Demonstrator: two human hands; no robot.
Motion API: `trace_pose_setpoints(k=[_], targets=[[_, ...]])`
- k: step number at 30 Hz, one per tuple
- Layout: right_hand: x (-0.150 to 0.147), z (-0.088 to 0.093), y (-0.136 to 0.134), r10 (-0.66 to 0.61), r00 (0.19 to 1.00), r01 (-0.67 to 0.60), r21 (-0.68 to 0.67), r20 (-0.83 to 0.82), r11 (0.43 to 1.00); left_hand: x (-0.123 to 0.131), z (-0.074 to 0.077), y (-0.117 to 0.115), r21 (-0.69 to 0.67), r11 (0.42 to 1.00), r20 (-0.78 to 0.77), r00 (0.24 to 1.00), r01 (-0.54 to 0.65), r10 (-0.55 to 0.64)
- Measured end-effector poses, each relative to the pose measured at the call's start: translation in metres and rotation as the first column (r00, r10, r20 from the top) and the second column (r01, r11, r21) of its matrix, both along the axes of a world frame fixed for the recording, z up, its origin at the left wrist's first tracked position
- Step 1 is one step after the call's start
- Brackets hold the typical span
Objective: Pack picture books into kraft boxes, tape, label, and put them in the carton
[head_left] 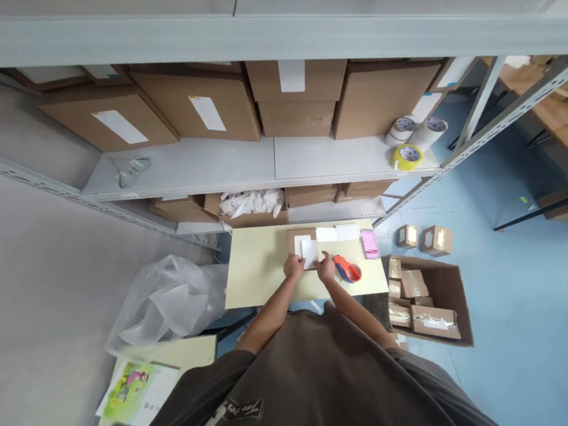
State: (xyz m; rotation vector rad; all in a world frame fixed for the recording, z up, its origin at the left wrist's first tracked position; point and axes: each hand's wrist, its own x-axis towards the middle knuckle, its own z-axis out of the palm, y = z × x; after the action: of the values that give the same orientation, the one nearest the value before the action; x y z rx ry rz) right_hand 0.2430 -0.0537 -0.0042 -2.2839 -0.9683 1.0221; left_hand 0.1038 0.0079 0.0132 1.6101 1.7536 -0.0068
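Observation:
A small white label sheet (309,251) lies over a flat brown cardboard box (300,232) on a pale yellow table. My left hand (293,267) is closed, its fingertips pinching the sheet's lower left corner. At the lower right edge of the same sheet is my right hand (326,268), thumb against the paper and index finger raised. Just right of that hand rests an orange and blue tape dispenser (347,269). More white labels (346,232) lie behind the box, beside a pink printed packet (369,244).
Metal shelving (239,162) with cardboard boxes and tape rolls (408,156) stands beyond the table (253,264). A large open carton (461,304) of taped parcels sits on the floor at right. A clear plastic bag (169,302) hangs at left.

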Motion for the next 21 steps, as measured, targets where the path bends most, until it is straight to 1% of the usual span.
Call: trace_pose_setpoints(k=[4,7,9,10,12,14,15,17,19,21], targets=[[-0.001,0.005,0.004,0.081,0.994,-0.072,-0.123,0.067,0.99,0.003,-0.004,0.003,-0.017,1.0,-0.065,0.998,0.0,-0.001],[0.003,0.011,0.005,0.174,0.976,-0.139,-0.24,0.132,0.961,0.001,-0.004,0.007,-0.043,0.999,-0.151,0.988,0.007,-0.013],[0.008,0.015,0.003,0.222,0.962,-0.172,-0.279,0.16,0.945,-0.002,-0.003,0.009,-0.008,0.999,-0.179,0.982,0.053,-0.053],[0.011,0.017,0.003,0.246,0.954,-0.195,-0.267,0.172,0.944,-0.002,-0.004,0.01,0.039,0.994,-0.169,0.981,0.102,-0.094],[0.017,0.017,0.004,0.306,0.929,-0.272,-0.177,0.207,0.946,-0.002,-0.006,0.01,0.161,0.96,-0.117,0.97,0.23,-0.213],[0.022,0.015,0.008,0.392,0.892,-0.386,-0.072,0.224,0.92,-0.001,-0.011,0.01,0.241,0.92,-0.058,0.951,0.309,-0.304],[0.024,0.012,0.011,0.435,0.874,-0.437,-0.044,0.218,0.899,0.001,-0.014,0.01,0.25,0.913,-0.032,0.946,0.321,-0.324],[0.026,0.005,0.016,0.5,0.847,-0.502,-0.039,0.179,0.864,0.003,-0.023,0.01,0.232,0.918,0.002,0.944,0.32,-0.33],[0.027,-0.003,0.014,0.523,0.84,-0.522,-0.048,0.146,0.852,0.004,-0.031,0.01,0.208,0.927,0.016,0.946,0.313,-0.323],[0.028,-0.013,0.005,0.52,0.841,-0.522,-0.03,0.15,0.853,0.003,-0.038,0.01,0.193,0.93,0.02,0.946,0.314,-0.323]])
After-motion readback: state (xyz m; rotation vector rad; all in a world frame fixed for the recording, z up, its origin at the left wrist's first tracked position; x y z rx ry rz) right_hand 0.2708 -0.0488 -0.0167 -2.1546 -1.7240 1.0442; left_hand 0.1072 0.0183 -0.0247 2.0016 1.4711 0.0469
